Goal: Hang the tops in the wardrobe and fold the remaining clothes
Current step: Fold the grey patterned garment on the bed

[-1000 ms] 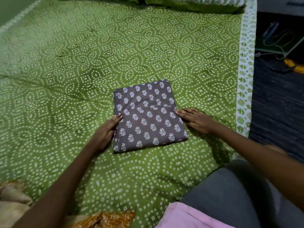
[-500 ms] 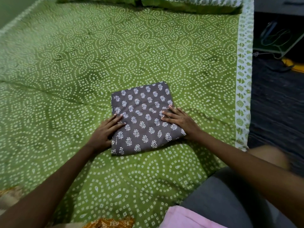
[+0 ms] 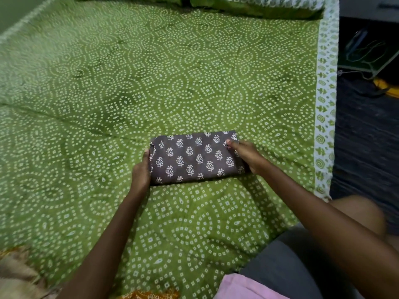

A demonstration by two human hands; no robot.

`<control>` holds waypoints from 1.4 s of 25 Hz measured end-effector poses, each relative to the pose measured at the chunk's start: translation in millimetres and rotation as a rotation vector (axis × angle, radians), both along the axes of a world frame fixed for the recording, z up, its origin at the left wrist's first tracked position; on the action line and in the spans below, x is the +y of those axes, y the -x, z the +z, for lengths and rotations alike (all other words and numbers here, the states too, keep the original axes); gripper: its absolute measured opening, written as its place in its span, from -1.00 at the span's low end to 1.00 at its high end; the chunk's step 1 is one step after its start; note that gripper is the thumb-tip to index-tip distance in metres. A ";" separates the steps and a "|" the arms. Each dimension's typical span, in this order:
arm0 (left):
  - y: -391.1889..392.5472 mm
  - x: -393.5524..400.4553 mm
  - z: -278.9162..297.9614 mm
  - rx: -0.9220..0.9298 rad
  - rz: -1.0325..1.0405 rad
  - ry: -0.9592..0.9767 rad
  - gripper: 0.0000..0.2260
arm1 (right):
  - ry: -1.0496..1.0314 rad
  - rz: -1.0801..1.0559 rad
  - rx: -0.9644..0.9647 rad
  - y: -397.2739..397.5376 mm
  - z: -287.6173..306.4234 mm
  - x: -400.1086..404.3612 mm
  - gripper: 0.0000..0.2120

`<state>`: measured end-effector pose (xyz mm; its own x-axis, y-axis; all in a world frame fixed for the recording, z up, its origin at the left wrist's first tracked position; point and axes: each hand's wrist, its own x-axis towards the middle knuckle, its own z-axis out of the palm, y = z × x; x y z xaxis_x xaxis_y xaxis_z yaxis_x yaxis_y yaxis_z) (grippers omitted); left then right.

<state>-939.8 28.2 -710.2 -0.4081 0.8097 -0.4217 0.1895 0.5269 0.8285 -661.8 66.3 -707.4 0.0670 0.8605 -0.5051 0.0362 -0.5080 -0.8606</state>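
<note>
folded brown cloth (image 3: 194, 157) with a white sprig print, lying flat on the green bedspread (image 3: 151, 83), nearer the right edge than the left and about halfway up the bed. looks folded down to a narrow rectangle with its long side across the view, probably so it stacks neat with whatever gets folded next. left hand (image 3: 141, 172) clamped on the left short end, thumb on top and fingers tucked under or behind, so gripping that end, though the fingers themselves stay hidden. right hand (image 3: 245, 155) on the right short end, thumb tip pressed on the top near the far right corner and the rest of the hand wrapped round the side, again a grip rather than a flat press. holding both ends like that reads as keeping the layers from sliding apart, either to square the fold or to lift the bundle off in one piece, can't tell which. more clothes waiting at the near edge: something pink (image 3: 244, 288) by the grey-clad knee, an orange print (image 3: 151, 295), and a beige heap (image 3: 17, 275) at the near left corner, so plenty left to do.
</note>
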 end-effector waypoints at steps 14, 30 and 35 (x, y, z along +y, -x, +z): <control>-37.5 -20.3 18.1 0.951 -0.104 -0.226 -0.68 | -0.309 0.028 -1.107 29.7 -2.9 -32.2 -0.62; -65.2 29.2 -30.6 1.005 -0.468 -0.080 -0.30 | -0.254 0.468 -1.110 31.0 -43.6 38.4 -0.43; -63.8 4.5 -19.2 0.946 -0.266 0.028 -0.16 | -0.309 0.270 -0.949 25.5 -36.4 -6.0 -0.39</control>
